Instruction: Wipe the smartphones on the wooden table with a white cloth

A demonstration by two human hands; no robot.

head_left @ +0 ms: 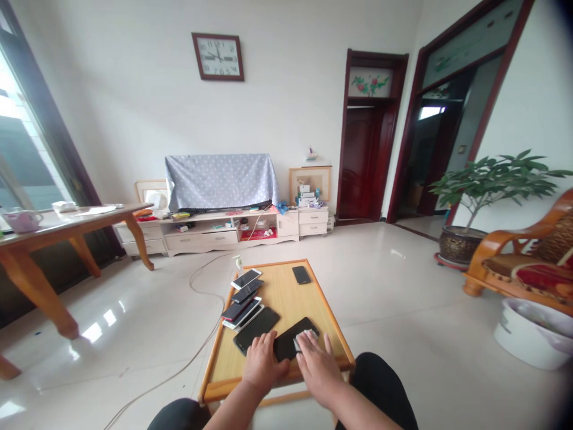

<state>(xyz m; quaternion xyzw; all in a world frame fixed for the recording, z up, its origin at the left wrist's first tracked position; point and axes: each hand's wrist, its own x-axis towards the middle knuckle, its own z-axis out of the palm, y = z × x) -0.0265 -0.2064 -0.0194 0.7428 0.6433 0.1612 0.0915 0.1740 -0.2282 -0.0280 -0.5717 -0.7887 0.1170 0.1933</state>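
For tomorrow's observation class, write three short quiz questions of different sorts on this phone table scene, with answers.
1. True or false: the left hand lies flat on a dark phone.
2. What is under the right hand: A a white cloth, B a cup, C a book?
3. Where does the lone phone lie on the low table?

Key: 1 true. 2 A. 3 At the far end, apart from the row of phones along the left edge.

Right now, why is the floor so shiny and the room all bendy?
In the head view, daylight from the window glares as white patches on the tiled floor; the wide lens bows the door frame and darkens the right corner; the hands and phones stay fairly sharp.
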